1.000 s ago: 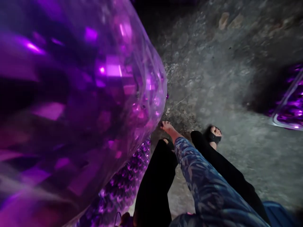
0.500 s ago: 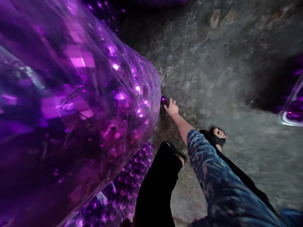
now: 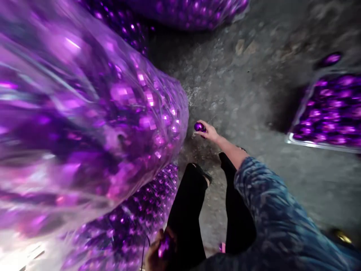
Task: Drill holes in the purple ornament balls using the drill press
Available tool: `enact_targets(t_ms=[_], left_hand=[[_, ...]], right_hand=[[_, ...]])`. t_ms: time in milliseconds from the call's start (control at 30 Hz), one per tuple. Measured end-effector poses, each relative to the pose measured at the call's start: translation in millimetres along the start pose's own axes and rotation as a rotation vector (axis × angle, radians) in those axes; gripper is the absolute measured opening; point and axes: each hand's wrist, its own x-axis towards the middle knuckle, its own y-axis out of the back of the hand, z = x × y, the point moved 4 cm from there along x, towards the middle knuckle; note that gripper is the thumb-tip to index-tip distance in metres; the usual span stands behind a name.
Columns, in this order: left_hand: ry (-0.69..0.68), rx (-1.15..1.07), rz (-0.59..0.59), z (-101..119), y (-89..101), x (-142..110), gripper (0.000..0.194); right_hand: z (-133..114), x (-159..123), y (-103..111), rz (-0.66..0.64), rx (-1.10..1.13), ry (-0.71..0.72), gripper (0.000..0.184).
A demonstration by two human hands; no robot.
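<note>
My right hand (image 3: 210, 132) reaches down over the concrete floor (image 3: 242, 98) and pinches a small shiny purple ball (image 3: 199, 127). It sits just right of a big clear plastic bag (image 3: 93, 124) packed with purple balls. My left hand (image 3: 158, 250) shows at the bottom edge, dark and partly blurred, closed round another purple ball (image 3: 164, 247). My black trouser legs (image 3: 188, 210) stand between the two hands.
A second bag of purple balls (image 3: 132, 226) lies under the big one. More bagged balls (image 3: 186, 13) are at the top. A tray of purple balls (image 3: 329, 109) sits on the floor at right, with one loose ball (image 3: 331, 59) beyond it.
My right hand went forward to a loose ball on the floor beside the bag and now has it lifted in its fingers. The view has swung, showing the tray at right.
</note>
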Motion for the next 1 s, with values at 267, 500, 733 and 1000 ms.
enact_targets(t_ms=[267,500,733,1000], left_hand=[[-0.135,0.189,-0.159,48,-137.8,-96,0.050],[-0.490,0.427,-0.559,121,-286.5,-218,0.044],[-0.421,0.599,-0.966,158,-397.9,-304,0.067],[-0.276,0.803,-1.088,162,-436.0,-335,0.053]], right_hand=[[-198,-246,114,0.221,0.071,0.290,0.068],[-349,-398,202,0.459,0.010,0.419,0.056],[-417,-481,252,0.660,-0.111,0.431,0.052],[-438,-517,247,0.929,-0.167,0.266,0.071]])
